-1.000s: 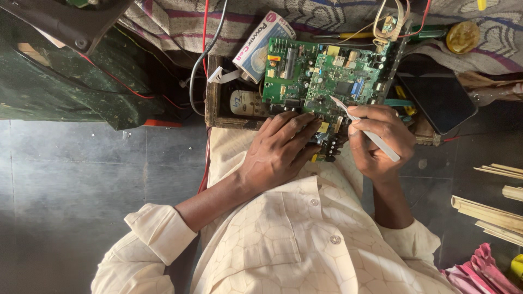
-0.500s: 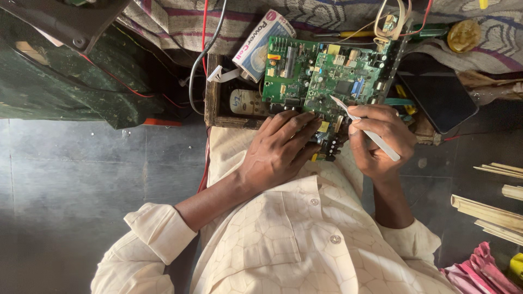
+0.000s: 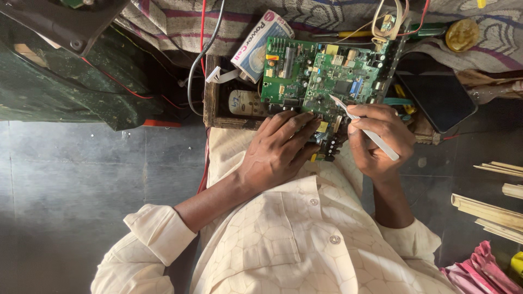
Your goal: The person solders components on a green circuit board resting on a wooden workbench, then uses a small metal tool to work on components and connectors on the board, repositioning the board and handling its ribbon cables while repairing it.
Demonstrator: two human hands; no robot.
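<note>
Green circuit board (image 3: 321, 76), crowded with small components, lies tilted across a wooden tray (image 3: 210, 111) and the lap of a seated person in a cream patterned shirt, seen from above. Left hand (image 3: 278, 149) rests palm down on the board's near edge, fingers spread and pressing to steady it, closed around nothing. Right hand (image 3: 381, 139) pinches a slim white tool (image 3: 362, 128) like a pen, with its tip touching the board near the middle, beside a dark square chip. Compared with the views from a second ago, almost nothing has moved: both hands, the tool tip and the board sit in the same places, which suggests slow, careful work on one spot and not a shift to a new one. Near the board are a white battery pack (image 3: 259, 41), a dark phone (image 3: 438, 95) lying flat to the right, red and black wires (image 3: 202, 60), and pale wooden sticks (image 3: 490, 209) at the far right edge.
</note>
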